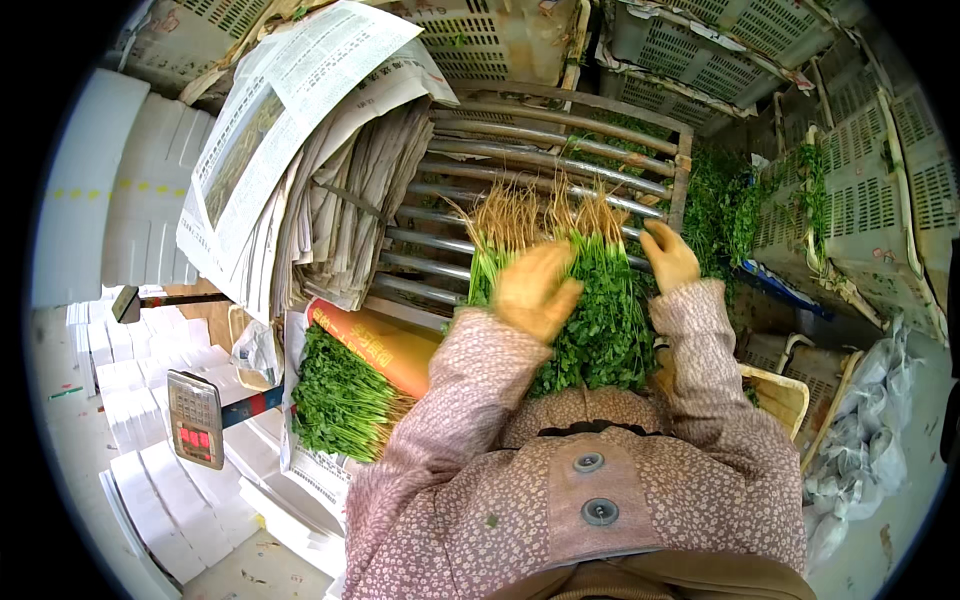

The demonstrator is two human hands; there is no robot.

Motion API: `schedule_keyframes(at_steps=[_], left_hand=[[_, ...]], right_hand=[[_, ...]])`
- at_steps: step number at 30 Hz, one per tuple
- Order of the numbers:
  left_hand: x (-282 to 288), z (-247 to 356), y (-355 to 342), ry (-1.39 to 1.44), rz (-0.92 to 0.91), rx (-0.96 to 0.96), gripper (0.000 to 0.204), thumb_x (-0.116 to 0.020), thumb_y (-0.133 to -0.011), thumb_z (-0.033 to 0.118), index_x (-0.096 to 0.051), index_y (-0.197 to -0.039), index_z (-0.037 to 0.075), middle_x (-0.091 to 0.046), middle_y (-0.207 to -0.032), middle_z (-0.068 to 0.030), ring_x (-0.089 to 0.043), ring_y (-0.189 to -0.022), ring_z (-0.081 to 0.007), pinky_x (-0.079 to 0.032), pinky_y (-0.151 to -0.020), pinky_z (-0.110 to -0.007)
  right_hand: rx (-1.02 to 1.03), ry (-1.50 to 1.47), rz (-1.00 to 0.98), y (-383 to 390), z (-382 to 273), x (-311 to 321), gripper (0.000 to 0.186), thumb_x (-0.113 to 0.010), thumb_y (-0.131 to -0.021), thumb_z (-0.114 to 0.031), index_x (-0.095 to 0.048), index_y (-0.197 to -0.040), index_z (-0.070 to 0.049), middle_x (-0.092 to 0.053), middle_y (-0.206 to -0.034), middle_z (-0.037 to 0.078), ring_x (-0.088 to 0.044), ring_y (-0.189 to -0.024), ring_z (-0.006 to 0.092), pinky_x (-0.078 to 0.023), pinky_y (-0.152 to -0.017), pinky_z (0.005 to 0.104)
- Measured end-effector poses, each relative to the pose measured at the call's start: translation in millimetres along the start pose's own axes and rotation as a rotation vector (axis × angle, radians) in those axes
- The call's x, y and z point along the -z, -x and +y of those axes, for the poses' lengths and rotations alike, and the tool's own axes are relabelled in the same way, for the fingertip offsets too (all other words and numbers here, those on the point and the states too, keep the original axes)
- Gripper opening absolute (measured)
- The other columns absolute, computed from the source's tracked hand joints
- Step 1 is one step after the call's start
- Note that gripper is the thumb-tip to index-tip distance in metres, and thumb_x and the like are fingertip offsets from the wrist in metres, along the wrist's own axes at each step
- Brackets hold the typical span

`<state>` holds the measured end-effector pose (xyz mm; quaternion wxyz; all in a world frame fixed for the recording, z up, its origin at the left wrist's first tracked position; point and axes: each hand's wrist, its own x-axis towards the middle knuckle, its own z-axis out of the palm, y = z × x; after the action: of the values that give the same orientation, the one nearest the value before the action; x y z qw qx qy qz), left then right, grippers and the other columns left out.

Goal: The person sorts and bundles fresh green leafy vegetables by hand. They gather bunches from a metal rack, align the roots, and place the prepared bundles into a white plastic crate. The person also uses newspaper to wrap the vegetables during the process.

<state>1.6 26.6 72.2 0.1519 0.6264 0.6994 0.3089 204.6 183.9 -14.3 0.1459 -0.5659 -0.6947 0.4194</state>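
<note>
Loosely open, the left hand [538, 293] is over the rooted greens [605, 340] on the slatted rack [684, 178]; the right hand [668, 257] curls beside them, its hold unclear; arranging seems underway, next calling for evening them up

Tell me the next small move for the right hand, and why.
Probably ease the right hand inward against the right edge of the leafy greens: it is just beside them, the left hand is over their left part, and the brown roots fan out unevenly above the rack, so gentle side pressure may even up the bunch.
</note>
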Motion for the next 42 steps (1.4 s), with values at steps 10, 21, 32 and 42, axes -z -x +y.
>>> schedule_keyframes(at_steps=[10, 21, 32, 42], left_hand=[[-117.3, -9.1, 9.5, -0.232, -0.444, -0.24, 0.063, -0.054, -0.088, 0.041, -0.036, -0.138, 0.009, -0.029, -0.145, -0.0141, -0.022, -0.137, -0.0326, -0.022, -0.111, -0.046], [-126.0, -10.6, 10.5, -0.202, -0.446, -0.245, 0.062, -0.052, -0.088, 0.042, -0.036, -0.139, 0.01, -0.03, -0.144, -0.0143, -0.021, -0.137, -0.0331, -0.02, -0.111, -0.047], [-121.9, -11.4, 11.3, -0.186, -0.356, -0.267, 0.062, -0.057, -0.086, 0.039, -0.038, -0.137, 0.009, -0.031, -0.144, -0.0135, -0.026, -0.135, -0.032, -0.024, -0.11, -0.046], [-111.9, -3.0, 17.1, -0.235, -0.434, -0.21, 0.059, -0.056, -0.085, 0.044, -0.048, -0.13, 0.007, -0.04, -0.138, -0.0132, -0.031, -0.131, -0.0314, -0.019, -0.112, -0.048]], right_hand=[[0.401, 0.162, -0.044, -60.6, -32.4, -40.9, 0.037, -0.063, -0.078, -0.005, -0.064, -0.113, -0.016, -0.062, -0.106, 0.008, -0.063, -0.091, 0.0218, -0.052, -0.078, 0.0311], [0.6, 0.413, -0.08, -62.1, -35.1, -44.5, 0.029, -0.063, -0.081, -0.016, -0.065, -0.109, -0.01, -0.065, -0.108, 0.01, -0.06, -0.097, 0.0292, -0.048, -0.086, 0.0384], [0.567, 0.682, 0.16, -107.9, -72.0, -36.2, 0.018, -0.06, -0.08, -0.012, -0.07, -0.096, -0.011, -0.067, -0.091, 0.013, -0.064, -0.081, 0.0301, -0.052, -0.079, 0.0373], [0.559, 0.638, -0.05, -37.9, -98.6, -59.9, 0.026, -0.061, -0.084, -0.027, -0.07, -0.086, -0.003, -0.067, -0.089, 0.009, -0.063, -0.088, 0.0238, -0.049, -0.085, 0.0338]])
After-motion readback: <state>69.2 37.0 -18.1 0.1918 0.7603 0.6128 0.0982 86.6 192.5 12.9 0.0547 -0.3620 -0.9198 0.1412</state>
